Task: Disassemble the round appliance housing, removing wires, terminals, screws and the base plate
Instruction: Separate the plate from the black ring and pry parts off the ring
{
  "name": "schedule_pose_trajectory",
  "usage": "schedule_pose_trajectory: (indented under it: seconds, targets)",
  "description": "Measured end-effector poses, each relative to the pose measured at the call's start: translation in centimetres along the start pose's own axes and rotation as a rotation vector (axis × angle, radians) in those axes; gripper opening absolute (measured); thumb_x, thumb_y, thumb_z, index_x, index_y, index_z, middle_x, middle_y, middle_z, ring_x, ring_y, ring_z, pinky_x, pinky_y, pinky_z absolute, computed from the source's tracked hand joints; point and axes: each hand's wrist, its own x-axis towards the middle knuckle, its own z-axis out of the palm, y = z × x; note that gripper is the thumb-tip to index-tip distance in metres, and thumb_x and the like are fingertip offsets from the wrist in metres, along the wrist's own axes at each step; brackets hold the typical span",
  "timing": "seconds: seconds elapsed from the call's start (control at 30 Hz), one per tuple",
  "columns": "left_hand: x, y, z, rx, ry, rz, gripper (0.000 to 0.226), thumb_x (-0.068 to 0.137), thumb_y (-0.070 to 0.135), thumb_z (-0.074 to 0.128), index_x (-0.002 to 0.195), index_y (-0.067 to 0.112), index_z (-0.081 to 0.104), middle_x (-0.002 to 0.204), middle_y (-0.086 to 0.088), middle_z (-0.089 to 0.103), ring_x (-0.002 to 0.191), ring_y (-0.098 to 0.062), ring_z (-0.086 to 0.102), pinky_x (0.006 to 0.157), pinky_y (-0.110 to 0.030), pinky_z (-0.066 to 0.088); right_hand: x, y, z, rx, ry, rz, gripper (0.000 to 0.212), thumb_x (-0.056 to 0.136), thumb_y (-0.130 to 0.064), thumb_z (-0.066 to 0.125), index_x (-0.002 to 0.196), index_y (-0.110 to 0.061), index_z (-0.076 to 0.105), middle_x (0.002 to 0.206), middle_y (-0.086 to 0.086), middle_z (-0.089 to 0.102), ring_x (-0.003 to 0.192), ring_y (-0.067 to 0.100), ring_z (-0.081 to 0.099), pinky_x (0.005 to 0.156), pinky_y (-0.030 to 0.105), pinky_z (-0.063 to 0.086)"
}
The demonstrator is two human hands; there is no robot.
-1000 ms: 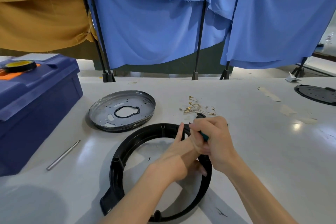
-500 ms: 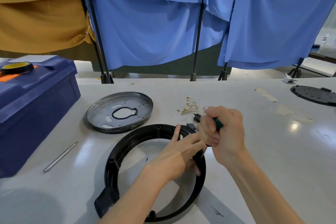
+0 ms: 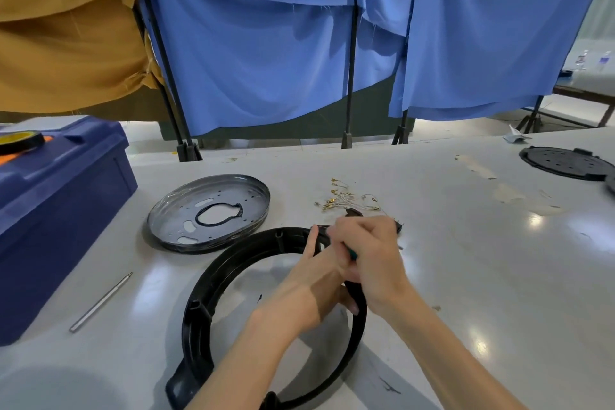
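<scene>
**Ring on table, both hands at its far right rim**

The black ring point(image 3: 199, 303) lies flat on the table point(image 3: 466, 276), directly in front of the person.

The left hand point(image 3: 306, 289) rests on the inner right side of the ring. Its index finger is straight and reaches the far rim, and its thumb lies across the rim nearer the person. The fingers are extended rather than clenched.

The right hand point(image 3: 369, 256) is a tight fist round a tool point(image 3: 351, 255). Only a bit of green handle shows, and the tip is hidden. The two hands touch.

The metal base plate point(image 3: 239, 200) sits apart from the ring, just beyond its far left edge. The loose wires point(image 3: 346, 200) with brass terminals lie just beyond the right hand.

Also on the table:
- A thin metal rod point(image 3: 101, 302) to the left of the ring.
- A blue box point(image 3: 60, 210) at the left edge.
- A black disc point(image 3: 565, 163) at the far right.
</scene>
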Motion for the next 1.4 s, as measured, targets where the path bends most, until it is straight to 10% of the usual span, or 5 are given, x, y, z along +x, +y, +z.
schedule_pose_trajectory:
  seconds: [0.23, 0.5, 0.97, 1.3, 1.4]
  targets:
    - [-0.1, -0.2, -0.7, -0.16, 0.035, 0.08, 0.055, 0.086, 0.019, 0.061, 0.138, 0.029, 0.044, 0.151, 0.007, 0.032, 0.141, 0.005, -0.003, 0.117, -0.045, -0.013, 0.0, -0.7, -0.7, 0.084, 0.031, -0.007, 0.038, 0.07, -0.007, 0.05, 0.038, -0.009, 0.03, 0.035, -0.001, 0.022, 0.035, 0.015, 0.018, 0.042, 0.011, 0.03]
    - [-0.3, 0.2, -0.4, -0.082, 0.167, 0.079, 0.067, 0.084, 0.007, 0.056, 0.145, 0.015, 0.031, 0.142, -0.005, 0.037, 0.125, -0.004, 0.007, 0.117, -0.051, 0.015, -0.7, -0.8, 0.5, -0.048, 0.02, -0.08, 0.041, 0.073, -0.011, 0.051, 0.038, -0.02, 0.032, 0.037, -0.011, 0.024, 0.036, 0.008, 0.021, 0.041, 0.01, 0.021]
    - [-1.9, -2.3, -1.0, -0.397, 0.204, 0.118, 0.029, 0.079, 0.012, 0.07, 0.093, 0.024, 0.048, 0.136, 0.015, 0.041, 0.139, 0.016, 0.002, 0.116, -0.044, -0.017, 2.6, -4.1, -6.0, 0.526, 0.453, 0.019, 0.041, 0.087, -0.02, 0.049, 0.048, -0.017, 0.038, 0.042, -0.004, 0.025, 0.037, 0.012, 0.019, 0.035, 0.02, 0.018]
    - [-3.0, -3.8, -7.1, -0.682, 0.418, -0.062, 0.026, 0.086, -0.005, 0.059, 0.099, 0.017, 0.055, 0.136, 0.02, 0.044, 0.142, 0.005, 0.017, 0.119, -0.052, 0.011, 2.9, 0.9, -7.5, 0.336, 0.315, 0.501, 0.039, 0.084, -0.021, 0.066, 0.054, -0.014, 0.042, 0.045, -0.001, 0.033, 0.033, 0.011, 0.022, 0.032, 0.018, 0.016]
    - [-2.9, -3.8, -8.0, -0.81, 0.476, -0.027, 0.025, 0.088, -0.007, 0.058, 0.1, 0.015, 0.055, 0.137, 0.018, 0.045, 0.141, 0.006, 0.019, 0.114, -0.027, 0.03, 2.6, 1.6, -6.8, 0.25, 0.101, 0.582, 0.031, 0.078, -0.024, 0.072, 0.062, -0.007, 0.052, 0.053, 0.006, 0.05, 0.032, 0.011, 0.021, 0.033, 0.016, 0.016]
